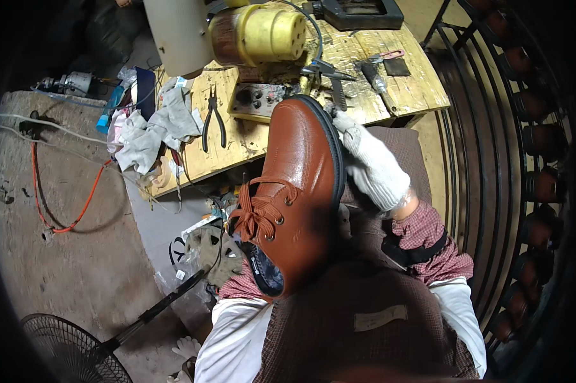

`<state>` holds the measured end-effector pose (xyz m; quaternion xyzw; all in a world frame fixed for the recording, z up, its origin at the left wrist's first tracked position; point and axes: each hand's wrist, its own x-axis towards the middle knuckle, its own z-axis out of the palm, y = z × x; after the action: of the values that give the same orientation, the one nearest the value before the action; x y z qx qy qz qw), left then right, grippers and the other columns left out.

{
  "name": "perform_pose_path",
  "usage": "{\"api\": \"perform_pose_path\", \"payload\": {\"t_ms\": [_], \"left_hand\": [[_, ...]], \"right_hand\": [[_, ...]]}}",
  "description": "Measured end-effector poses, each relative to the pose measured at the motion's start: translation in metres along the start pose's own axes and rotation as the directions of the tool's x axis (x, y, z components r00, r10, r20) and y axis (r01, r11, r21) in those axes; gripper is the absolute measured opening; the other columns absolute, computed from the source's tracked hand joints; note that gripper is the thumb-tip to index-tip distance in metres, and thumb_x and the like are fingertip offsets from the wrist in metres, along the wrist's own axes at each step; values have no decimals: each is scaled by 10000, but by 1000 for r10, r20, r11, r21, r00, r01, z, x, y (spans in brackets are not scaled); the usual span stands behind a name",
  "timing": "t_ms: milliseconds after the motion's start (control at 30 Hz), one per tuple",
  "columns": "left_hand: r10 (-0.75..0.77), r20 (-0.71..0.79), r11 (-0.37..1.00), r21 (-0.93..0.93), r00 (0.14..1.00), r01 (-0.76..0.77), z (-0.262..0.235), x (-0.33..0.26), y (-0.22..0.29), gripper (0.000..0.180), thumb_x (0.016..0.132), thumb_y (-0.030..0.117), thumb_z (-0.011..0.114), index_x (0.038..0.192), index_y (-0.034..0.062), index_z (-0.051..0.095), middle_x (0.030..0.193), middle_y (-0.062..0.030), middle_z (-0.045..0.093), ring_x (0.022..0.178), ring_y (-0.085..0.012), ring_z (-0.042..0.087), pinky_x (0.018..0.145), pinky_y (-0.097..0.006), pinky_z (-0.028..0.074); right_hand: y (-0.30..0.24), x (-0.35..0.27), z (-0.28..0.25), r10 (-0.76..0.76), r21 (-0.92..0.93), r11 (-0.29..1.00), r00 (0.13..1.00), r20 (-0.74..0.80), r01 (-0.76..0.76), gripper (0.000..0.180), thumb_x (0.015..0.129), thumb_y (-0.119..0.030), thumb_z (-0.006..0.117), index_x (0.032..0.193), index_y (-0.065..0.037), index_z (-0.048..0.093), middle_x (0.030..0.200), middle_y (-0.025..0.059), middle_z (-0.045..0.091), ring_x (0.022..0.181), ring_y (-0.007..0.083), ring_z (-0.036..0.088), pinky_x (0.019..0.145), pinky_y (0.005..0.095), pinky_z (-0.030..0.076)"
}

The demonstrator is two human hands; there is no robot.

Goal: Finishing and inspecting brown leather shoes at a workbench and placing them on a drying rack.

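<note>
One brown shoe [297, 191] is sitting in the middle, just near of the wooden bench [415, 89], toe pointing far. The right hand [368, 163], gloved in white, is closing its fingers against the sole on the shoe's right side. The left hand is going inside the shoe, hidden, so I cannot tell its grip. Pliers [213, 118] and rags [154, 131] are lying on the bench's left part.

Glossy reddish-brown leather shoe [299, 185] edged by a black sole, laced in orange-red, right hand [371, 163] gloved in white knit, sleeve [428, 239] checked red and white, yellow motor housing [265, 33], black-handled pliers [213, 118], pale grey rags [154, 131], orange cable [77, 204].
</note>
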<state>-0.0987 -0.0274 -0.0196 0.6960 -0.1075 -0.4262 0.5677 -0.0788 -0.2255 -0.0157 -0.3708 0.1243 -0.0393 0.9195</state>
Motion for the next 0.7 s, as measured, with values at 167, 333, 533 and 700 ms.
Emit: {"api": "perform_pose_path", "payload": {"t_ms": [167, 333, 533, 700], "left_hand": [[33, -12, 999, 12, 999, -33, -25, 5, -13, 507, 1048, 350, 472, 1351, -48, 556, 1201, -142, 674, 1148, -262, 655, 976, -367, 523], [291, -195, 955, -2, 937, -297, -65, 9, -28, 518, 1058, 321, 456, 1427, -34, 533, 1292, -162, 666, 1180, -255, 655, 1030, -368, 507], [314, -118, 923, 269, 942, -274, -63, -82, 94, 327, 986, 192, 625, 1194, -48, 704, 1129, -146, 739, 981, -243, 709, 880, -348, 551], [256, 298, 261, 895, 920, -362, -37, -57, 130, 233, 903, 110, 651, 1097, 12, 734, 1089, -158, 733, 1017, -310, 721, 863, -378, 570]], "right_hand": [[-3, 8, -28, 152, 622, 662, 888, 434, -418, 482, 1001, -237, 680, 1403, 2, 566, 1358, 194, 650, 1209, 318, 655, 1056, 514, 538], [-1, 9, -52, 162, 761, 532, 927, 339, -371, 511, 965, -299, 726, 1354, 11, 610, 1316, 203, 679, 1198, 346, 660, 1090, 541, 503], [-18, -11, -65, 168, 729, 653, 978, 125, -206, 485, 1019, -345, 647, 1381, -27, 591, 1322, 176, 676, 1187, 332, 665, 1077, 542, 513], [-23, -13, -61, 164, 531, 843, 982, -96, -88, 394, 1073, -320, 566, 1370, -63, 596, 1251, 115, 706, 1105, 233, 699, 989, 407, 584]]}}
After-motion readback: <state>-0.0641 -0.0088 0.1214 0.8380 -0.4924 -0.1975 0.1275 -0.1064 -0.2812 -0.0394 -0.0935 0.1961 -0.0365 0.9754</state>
